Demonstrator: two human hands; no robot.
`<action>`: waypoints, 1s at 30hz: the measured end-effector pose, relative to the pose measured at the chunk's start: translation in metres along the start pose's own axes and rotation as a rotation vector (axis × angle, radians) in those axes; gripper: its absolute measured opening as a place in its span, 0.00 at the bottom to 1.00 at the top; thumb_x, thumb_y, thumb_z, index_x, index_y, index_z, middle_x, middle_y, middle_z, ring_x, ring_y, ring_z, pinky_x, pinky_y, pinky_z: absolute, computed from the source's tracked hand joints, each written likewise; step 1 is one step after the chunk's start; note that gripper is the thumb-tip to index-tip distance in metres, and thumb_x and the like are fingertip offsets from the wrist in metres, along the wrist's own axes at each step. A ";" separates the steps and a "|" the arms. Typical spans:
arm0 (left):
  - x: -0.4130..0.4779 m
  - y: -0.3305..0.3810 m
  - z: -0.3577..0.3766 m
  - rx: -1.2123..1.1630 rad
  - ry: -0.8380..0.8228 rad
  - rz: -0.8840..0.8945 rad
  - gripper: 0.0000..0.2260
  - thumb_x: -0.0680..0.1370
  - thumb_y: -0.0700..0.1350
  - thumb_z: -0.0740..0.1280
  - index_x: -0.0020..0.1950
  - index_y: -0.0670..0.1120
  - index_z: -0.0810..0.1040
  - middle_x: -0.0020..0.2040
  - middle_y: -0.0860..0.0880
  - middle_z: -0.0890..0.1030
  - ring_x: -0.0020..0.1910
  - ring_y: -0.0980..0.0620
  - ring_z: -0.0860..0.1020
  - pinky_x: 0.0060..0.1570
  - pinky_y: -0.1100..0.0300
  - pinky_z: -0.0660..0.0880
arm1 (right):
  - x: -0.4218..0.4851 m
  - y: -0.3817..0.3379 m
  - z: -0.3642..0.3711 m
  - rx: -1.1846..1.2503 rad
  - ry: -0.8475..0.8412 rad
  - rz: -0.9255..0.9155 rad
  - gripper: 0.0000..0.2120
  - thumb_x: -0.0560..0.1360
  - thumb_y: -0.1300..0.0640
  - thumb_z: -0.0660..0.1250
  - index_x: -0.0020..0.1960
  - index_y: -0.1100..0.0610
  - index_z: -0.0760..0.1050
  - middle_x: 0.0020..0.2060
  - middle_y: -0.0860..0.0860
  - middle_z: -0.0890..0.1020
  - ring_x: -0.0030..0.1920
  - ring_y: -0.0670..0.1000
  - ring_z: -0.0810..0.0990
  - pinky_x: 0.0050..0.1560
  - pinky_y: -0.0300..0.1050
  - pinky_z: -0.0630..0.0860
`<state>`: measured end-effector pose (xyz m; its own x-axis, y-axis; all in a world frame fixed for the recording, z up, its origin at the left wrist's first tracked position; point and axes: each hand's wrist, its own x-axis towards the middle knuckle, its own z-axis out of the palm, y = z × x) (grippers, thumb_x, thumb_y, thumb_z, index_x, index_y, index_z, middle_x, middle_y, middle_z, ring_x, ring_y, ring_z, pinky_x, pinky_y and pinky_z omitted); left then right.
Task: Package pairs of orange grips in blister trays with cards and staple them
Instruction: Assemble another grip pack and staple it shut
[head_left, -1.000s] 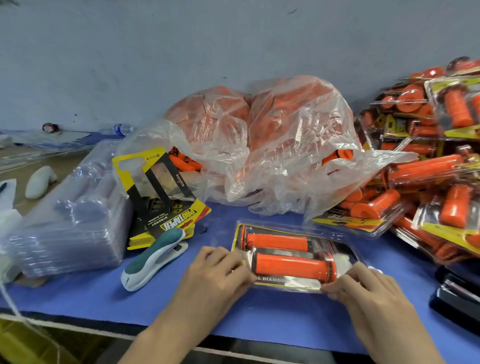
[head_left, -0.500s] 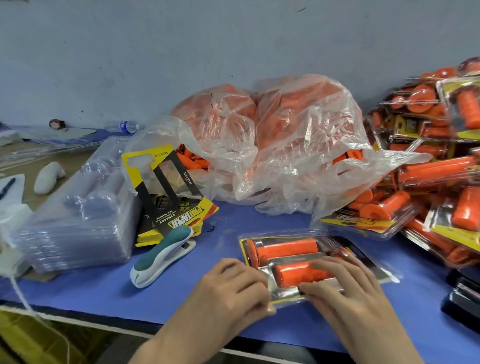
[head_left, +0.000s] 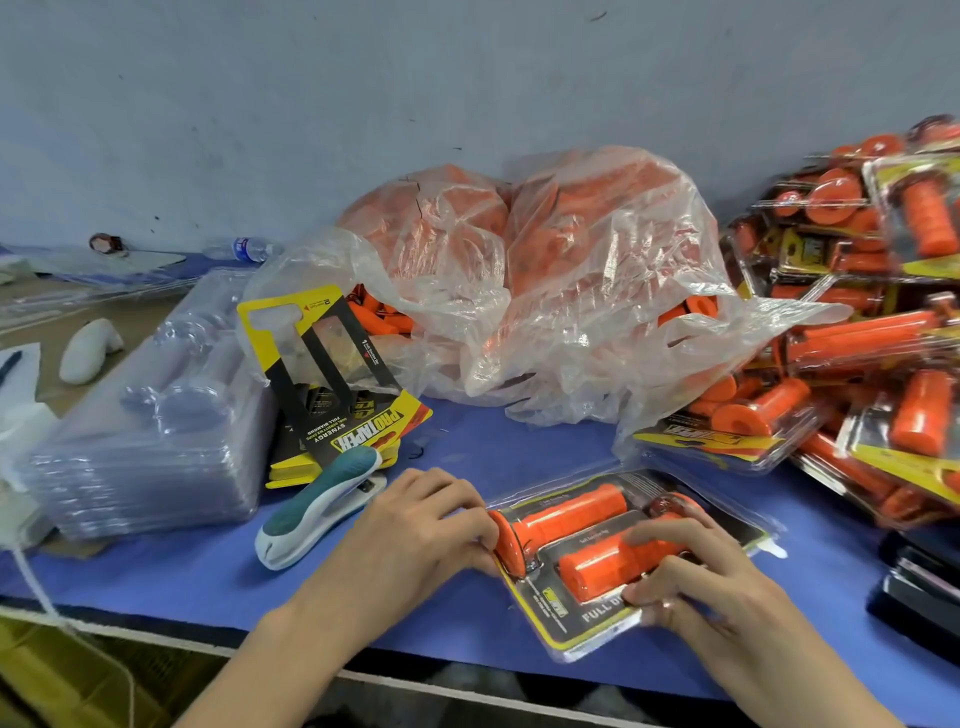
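Clear blister tray (head_left: 563, 647) has been turned askew. Its left end is pinched by the left hand (head_left: 421, 525), its near edge by the right hand (head_left: 717, 587).

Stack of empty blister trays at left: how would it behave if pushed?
The blister tray stack looks like thin nested clear plastic, so probably light and flexible. Pushed, it would likely slide on the smooth blue table cover, upper trays perhaps shifting.
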<state>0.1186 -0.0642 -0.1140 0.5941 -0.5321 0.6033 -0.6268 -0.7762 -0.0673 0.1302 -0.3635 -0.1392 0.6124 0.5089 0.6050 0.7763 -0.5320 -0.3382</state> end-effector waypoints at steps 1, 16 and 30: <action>0.000 -0.001 0.000 0.022 0.005 0.001 0.14 0.76 0.58 0.65 0.40 0.50 0.81 0.44 0.55 0.81 0.43 0.52 0.79 0.44 0.58 0.73 | 0.000 -0.001 0.000 0.012 0.000 0.017 0.06 0.77 0.49 0.68 0.42 0.46 0.78 0.57 0.40 0.77 0.57 0.46 0.75 0.59 0.48 0.73; -0.004 0.007 0.014 0.041 0.087 0.017 0.03 0.77 0.47 0.68 0.47 0.54 0.75 0.47 0.56 0.80 0.47 0.52 0.77 0.50 0.61 0.70 | -0.003 -0.006 0.004 -0.098 0.014 0.036 0.06 0.78 0.42 0.63 0.45 0.41 0.76 0.51 0.36 0.72 0.52 0.42 0.72 0.52 0.32 0.67; -0.012 0.019 0.003 0.045 0.037 -0.088 0.10 0.76 0.55 0.68 0.55 0.53 0.76 0.55 0.54 0.79 0.54 0.52 0.76 0.54 0.58 0.71 | 0.014 -0.025 0.026 -0.199 0.185 0.041 0.12 0.75 0.44 0.64 0.42 0.48 0.82 0.39 0.43 0.75 0.40 0.47 0.71 0.41 0.42 0.70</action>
<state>0.1011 -0.0732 -0.1248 0.6262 -0.4492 0.6373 -0.5496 -0.8341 -0.0479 0.1233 -0.3255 -0.1404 0.5906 0.3614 0.7216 0.6954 -0.6816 -0.2277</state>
